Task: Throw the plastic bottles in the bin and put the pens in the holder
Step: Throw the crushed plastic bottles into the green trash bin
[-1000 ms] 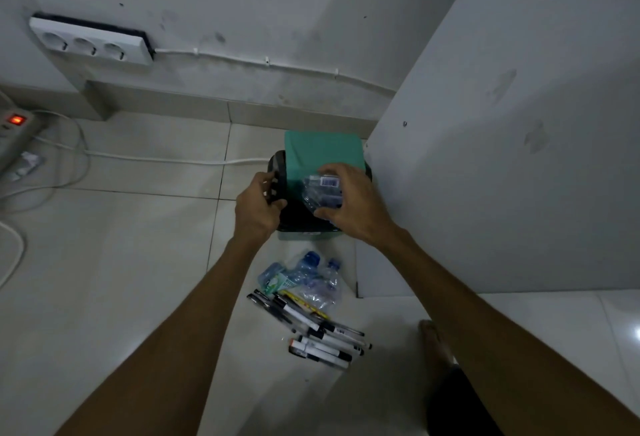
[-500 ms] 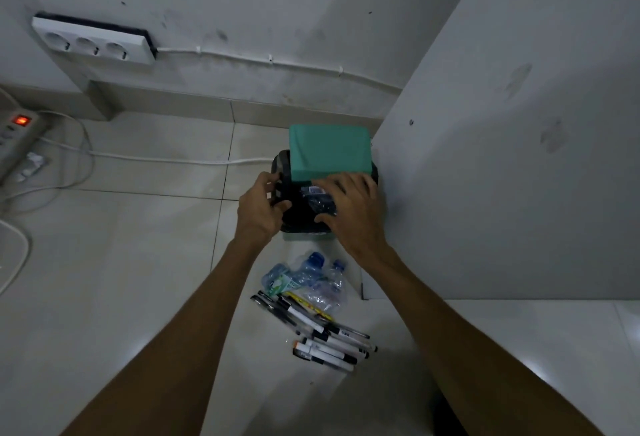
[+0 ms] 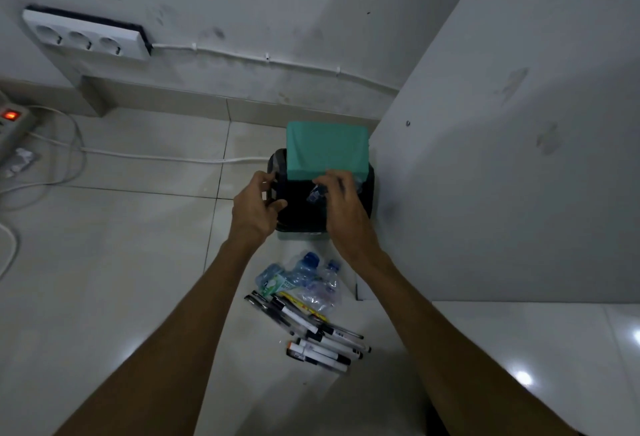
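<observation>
**Bottles at the bin, pens waiting on the floor**

Bottles are split between two places in the head view. One crumpled plastic bottle (image 3: 317,193) sits at the dark mouth of the bin (image 3: 370,193), under the fingers of the right hand (image 3: 341,207); the fingers curve down over it, but whether they grip it or only touch it cannot be told, as the hand hides most of it. The left hand (image 3: 254,208) grasps the bin's black liner (image 3: 277,165) at the left rim, fingers and thumb curled round the edge. The bin's green lid (image 3: 327,149) stands tilted up at the back, above both hands.

The bin stands on the tiled floor (image 3: 121,262), tight against a white panel (image 3: 502,158) on its right and near the wall behind.

Nearer the person, three more plastic bottles (image 3: 301,278) with blue caps lie crushed together on the floor, just in front of the bin. The pens (image 3: 311,331) lie touching them on the near side, a loose heap of black-and-white markers and thinner pens, most pointing the same slanted way.

At the far left a power strip (image 3: 14,123) with a lit red switch lies on the floor, white cables (image 3: 138,156) running from it toward the bin. A triple wall socket (image 3: 86,35) is mounted above.
</observation>
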The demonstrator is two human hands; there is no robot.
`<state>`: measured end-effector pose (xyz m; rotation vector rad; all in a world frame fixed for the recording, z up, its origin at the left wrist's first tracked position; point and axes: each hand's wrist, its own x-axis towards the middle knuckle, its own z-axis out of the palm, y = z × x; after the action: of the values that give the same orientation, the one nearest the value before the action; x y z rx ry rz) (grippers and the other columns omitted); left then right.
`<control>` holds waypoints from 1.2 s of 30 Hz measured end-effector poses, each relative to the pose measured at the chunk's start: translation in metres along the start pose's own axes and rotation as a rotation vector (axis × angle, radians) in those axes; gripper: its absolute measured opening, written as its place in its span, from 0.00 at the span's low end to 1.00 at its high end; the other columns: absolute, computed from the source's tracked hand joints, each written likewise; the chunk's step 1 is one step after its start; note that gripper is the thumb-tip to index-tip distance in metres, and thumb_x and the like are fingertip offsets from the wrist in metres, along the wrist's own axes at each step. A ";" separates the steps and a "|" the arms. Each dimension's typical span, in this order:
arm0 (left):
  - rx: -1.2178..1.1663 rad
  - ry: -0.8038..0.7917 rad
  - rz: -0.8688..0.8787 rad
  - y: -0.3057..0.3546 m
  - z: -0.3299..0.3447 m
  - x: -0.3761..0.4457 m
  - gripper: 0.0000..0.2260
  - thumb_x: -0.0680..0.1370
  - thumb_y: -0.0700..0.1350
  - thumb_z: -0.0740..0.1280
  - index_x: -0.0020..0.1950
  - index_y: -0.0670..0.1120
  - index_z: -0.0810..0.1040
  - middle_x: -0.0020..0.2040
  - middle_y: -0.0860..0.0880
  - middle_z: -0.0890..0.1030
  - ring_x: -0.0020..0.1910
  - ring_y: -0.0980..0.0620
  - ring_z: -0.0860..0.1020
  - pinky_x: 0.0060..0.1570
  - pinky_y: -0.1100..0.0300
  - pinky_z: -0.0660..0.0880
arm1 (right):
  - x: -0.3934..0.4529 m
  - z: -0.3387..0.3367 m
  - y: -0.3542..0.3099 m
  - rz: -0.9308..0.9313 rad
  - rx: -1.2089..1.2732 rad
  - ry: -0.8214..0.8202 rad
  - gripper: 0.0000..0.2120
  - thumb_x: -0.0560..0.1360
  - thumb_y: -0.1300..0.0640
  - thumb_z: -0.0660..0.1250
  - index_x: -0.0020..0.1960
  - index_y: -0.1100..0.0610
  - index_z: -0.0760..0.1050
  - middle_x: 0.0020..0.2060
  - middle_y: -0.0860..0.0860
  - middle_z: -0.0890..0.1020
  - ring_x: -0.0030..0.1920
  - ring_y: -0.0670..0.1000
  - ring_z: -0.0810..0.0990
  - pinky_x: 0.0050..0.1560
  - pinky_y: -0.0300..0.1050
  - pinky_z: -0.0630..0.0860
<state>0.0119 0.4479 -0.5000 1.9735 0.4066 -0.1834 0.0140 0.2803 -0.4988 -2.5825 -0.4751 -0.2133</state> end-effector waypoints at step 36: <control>0.053 -0.004 -0.057 0.016 -0.012 -0.018 0.23 0.76 0.42 0.71 0.70 0.43 0.70 0.65 0.43 0.78 0.56 0.43 0.80 0.55 0.56 0.74 | -0.064 -0.015 -0.004 0.362 0.256 0.076 0.16 0.79 0.65 0.59 0.62 0.49 0.72 0.60 0.46 0.73 0.57 0.42 0.74 0.57 0.34 0.72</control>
<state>0.0005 0.4491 -0.4757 2.0143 0.4595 -0.2367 -0.0476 0.2571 -0.4996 -2.3472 -0.0007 -0.1149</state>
